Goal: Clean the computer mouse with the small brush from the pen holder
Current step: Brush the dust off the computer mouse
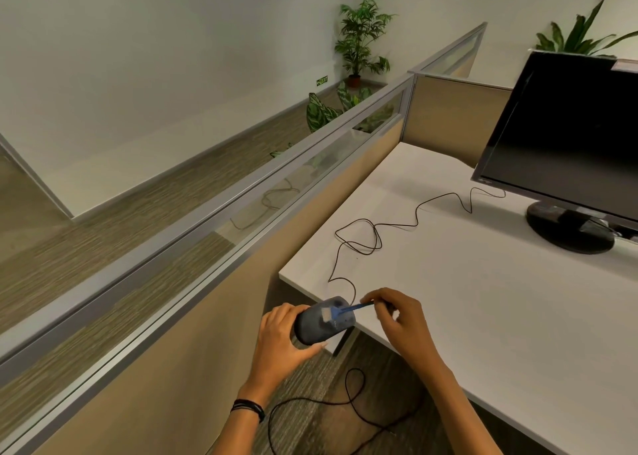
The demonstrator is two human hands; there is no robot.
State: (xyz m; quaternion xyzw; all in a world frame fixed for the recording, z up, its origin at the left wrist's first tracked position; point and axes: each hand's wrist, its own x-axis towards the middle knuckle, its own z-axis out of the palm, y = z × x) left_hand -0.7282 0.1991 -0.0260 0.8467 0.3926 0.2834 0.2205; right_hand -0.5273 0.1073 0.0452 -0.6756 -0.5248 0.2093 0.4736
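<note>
A dark, dusty computer mouse [319, 323] is held in the air beside the near left corner of the white desk [483, 282], with my left hand [281, 342] wrapped around its rear end. My right hand [397, 316] pinches the handle of a small blue brush [347, 310] whose pale bristles rest on the top of the mouse. The mouse's black cable [376, 230] loops across the desk toward the monitor. No pen holder is in view.
A black monitor [569, 137] on a round stand sits at the desk's far right. A beige partition with a glass strip [241, 213] runs along the left. Another black cable [345, 403] lies on the carpet under my arms. Potted plants stand beyond the partition.
</note>
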